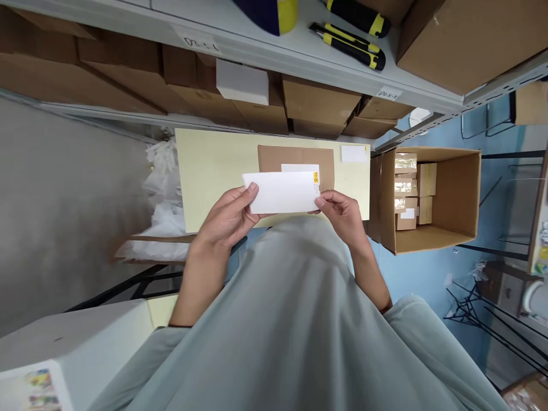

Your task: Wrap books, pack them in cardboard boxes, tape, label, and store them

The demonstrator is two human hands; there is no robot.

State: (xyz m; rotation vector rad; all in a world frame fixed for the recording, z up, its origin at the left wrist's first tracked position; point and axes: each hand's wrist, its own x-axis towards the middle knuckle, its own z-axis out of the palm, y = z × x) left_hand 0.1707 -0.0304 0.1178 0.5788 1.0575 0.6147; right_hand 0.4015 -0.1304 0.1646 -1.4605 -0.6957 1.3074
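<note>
Between both hands, over the pale yellow tabletop (214,165), is a white paper slip (282,193) with a small yellow and black mark at its right end. My left hand (229,214) grips its left end, thumb on top. At the lower right corner, my right hand (340,211) pinches it between thumb and fingers. Behind the slip lies a flat brown cardboard piece (295,155), with another white paper (299,168) on it, partly covered by the held slip. A similar white slip (354,153) rests at the tabletop's far right corner.
An open cardboard box (456,200) holding several small taped boxes stands to the right. Along the back, a metal shelf (278,57) carries cardboard boxes, two yellow-black cutters (351,45) and a dark blue and yellow object. White plastic wrapping (165,220) sits left of the table.
</note>
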